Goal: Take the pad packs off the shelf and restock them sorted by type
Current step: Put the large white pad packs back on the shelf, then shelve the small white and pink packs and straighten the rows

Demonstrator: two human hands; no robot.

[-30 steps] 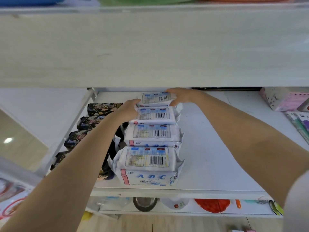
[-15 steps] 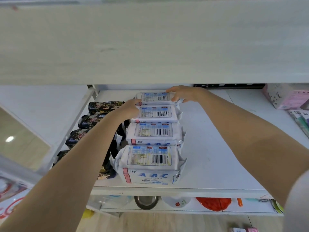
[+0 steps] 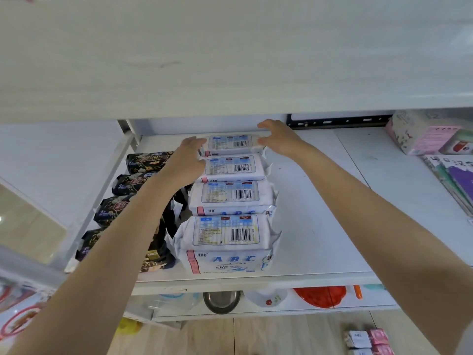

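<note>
The white shelf (image 3: 320,201) is the biggest thing here. It holds two rows of pad packs, and each row runs from the front edge toward the back edge. The white packs (image 3: 225,237) make a row of four near the middle, all with the bar code side up. The black packs (image 3: 120,206) make their own row just beside them, by the left edge. Each kind has its own row, so I think the sorting is nearly done on this side.

Both hands reach to the back white pack (image 3: 230,144), the last one in its row. The left hand (image 3: 188,157) touches its left end and the right hand (image 3: 280,139) is at its right end. The fingers (image 3: 266,124) are spread and fairly straight, not wrapped round the pack. I think they press it from both sides to line it up with the others.
</note>
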